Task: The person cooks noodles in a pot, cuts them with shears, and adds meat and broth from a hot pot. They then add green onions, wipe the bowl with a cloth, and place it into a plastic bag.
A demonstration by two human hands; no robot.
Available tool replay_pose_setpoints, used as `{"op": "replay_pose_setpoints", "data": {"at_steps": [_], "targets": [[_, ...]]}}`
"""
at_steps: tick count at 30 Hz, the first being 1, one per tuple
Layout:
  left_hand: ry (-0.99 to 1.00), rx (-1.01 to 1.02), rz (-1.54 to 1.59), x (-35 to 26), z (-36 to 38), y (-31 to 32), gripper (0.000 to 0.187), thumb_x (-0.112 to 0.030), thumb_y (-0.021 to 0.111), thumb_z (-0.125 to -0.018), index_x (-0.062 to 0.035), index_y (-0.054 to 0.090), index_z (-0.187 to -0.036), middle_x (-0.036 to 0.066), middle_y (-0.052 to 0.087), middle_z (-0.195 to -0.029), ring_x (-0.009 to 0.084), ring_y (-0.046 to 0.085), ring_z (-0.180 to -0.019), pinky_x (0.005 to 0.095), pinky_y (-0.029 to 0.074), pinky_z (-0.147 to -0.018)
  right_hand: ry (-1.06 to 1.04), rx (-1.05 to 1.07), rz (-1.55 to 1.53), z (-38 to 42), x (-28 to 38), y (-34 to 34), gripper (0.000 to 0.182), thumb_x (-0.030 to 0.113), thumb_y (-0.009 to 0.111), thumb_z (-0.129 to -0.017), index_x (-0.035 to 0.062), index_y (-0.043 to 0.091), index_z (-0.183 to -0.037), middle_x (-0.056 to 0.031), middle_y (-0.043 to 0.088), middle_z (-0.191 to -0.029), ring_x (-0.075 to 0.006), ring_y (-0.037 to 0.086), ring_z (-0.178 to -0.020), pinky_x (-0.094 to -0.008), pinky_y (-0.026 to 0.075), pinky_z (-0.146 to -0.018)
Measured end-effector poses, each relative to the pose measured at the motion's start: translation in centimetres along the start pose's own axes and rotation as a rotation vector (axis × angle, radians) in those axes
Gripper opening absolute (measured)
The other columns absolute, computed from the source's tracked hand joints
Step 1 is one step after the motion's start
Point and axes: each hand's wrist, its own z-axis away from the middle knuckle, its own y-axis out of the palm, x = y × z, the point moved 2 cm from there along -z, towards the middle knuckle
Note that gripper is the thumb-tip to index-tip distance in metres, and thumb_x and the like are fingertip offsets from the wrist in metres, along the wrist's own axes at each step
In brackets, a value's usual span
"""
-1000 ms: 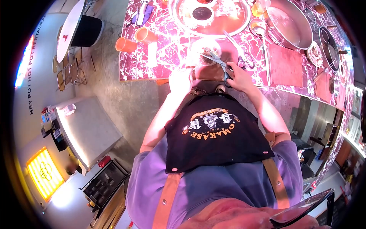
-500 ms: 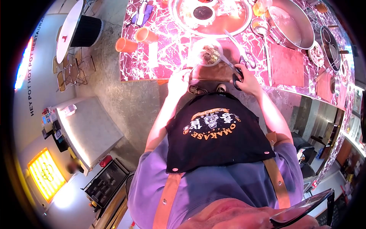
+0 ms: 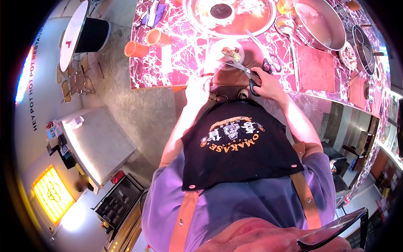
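Note:
My right hand (image 3: 270,86) grips black-handled scissors (image 3: 242,68) at the table's near edge. Their metal blades reach left into a small bowl (image 3: 242,49), over the chopped-looking food (image 3: 236,56) in it. My left hand (image 3: 198,89) is closed just below and left of that bowl. A thin thing seems to run from its fingertips toward the bowl, but glare hides what it is. A second pair of scissors (image 3: 267,65) lies on the table right of the bowl.
Beyond the bowl stands a large round pan (image 3: 272,26) of reddish broth with a dark inner bowl (image 3: 221,11). Two orange cups (image 3: 158,38) are to the left. To the right are a ladle (image 3: 292,54), a big metal pot (image 3: 342,31) and a reddish board (image 3: 315,69).
My right hand has shifted left and slightly up with the scissors, whose blades now lie further across the bowl. My left hand stays nearly in place.

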Motion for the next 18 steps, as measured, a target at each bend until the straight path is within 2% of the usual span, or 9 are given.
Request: {"op": "replay_pose_setpoints", "data": {"at_steps": [4, 5, 7, 10, 14, 18], "targets": [[-0.052, 0.071, 0.135, 0.2, -0.5, 0.0, 0.02, -0.016, 0.054, -0.089, -0.0095, 0.069, -0.101, 0.012, 0.069, -0.094, 0.0278, 0.066, -0.083, 0.0369, 0.052, -0.075, 0.087, 0.077, -0.04, -0.3, 0.8, 0.1, 0.062, 0.035, 0.07, -0.075, 0.0117, 0.045, -0.126, -0.0158, 0.063, -0.091, -0.0328, 0.063, -0.084, -0.041, 0.048, -0.073], [-0.053, 0.068, 0.135, 0.0, -0.6, -0.2, 0.02, -0.016, 0.054, -0.089, -0.0095, 0.069, -0.101, 0.012, 0.069, -0.094, 0.0278, 0.066, -0.083, 0.0369, 0.052, -0.075, 0.083, 0.064, -0.059, -0.4, 0.6, 0.5, 0.06, 0.031, 0.07, -0.075, 0.0124, 0.045, -0.126, -0.0155, 0.063, -0.089, -0.0318, 0.063, -0.08, -0.04, 0.048, -0.071], [-0.023, 0.039, 0.079, -0.5, -0.5, -0.4, 0.02, -0.016, 0.054, -0.089, -0.0095, 0.069, -0.1, 0.012, 0.069, -0.092, 0.0285, 0.066, -0.082, 0.0376, 0.052, -0.074, 0.083, 0.052, -0.077, -0.3, 0.3, 1.0, 0.058, 0.028, 0.071, -0.075, 0.0131, 0.045, -0.126, -0.0152, 0.062, -0.086, -0.0308, 0.063, -0.077, -0.039, 0.048, -0.069], [-0.004, -0.004, 0.0, -0.4, -0.4, -0.3, 0.02, -0.016, 0.054, -0.089, -0.0092, 0.069, -0.099, 0.012, 0.069, -0.09, 0.0289, 0.066, -0.082, 0.0379, 0.052, -0.073, 0.073, 0.031, -0.034, -0.6, -0.3, 1.4, 0.058, 0.029, 0.068, -0.076, 0.014, 0.045, -0.127, -0.0162, 0.063, -0.088, -0.0336, 0.063, -0.083, -0.0426, 0.048, -0.073], [0.0, -0.009, -0.026, -0.5, -0.4, -0.1, 0.019, -0.016, 0.054, -0.089, -0.0088, 0.068, -0.099, 0.011, 0.069, -0.088, 0.0298, 0.066, -0.081, 0.0383, 0.052, -0.072, 0.015, 0.043, -0.05, -0.2, -1.0, 1.4, 0.052, 0.019, 0.063, -0.077, 0.0146, 0.046, -0.126, -0.0171, 0.063, -0.085, -0.0352, 0.063, -0.084, -0.043, 0.048, -0.073], [-0.07, 0.045, 0.048, -1.3, -0.6, -1.1, 0.021, -0.016, 0.052, -0.091, -0.0059, 0.067, -0.1, 0.012, 0.069, -0.088, 0.025, 0.068, -0.077, 0.0356, 0.052, -0.07, 0.023, 0.043, -0.154, 0.3, -2.7, 1.9, 0.05, 0.017, 0.064, -0.077, 0.0119, 0.047, -0.124, -0.0172, 0.062, -0.084, -0.0348, 0.062, -0.082, -0.0413, 0.048, -0.072]]}}
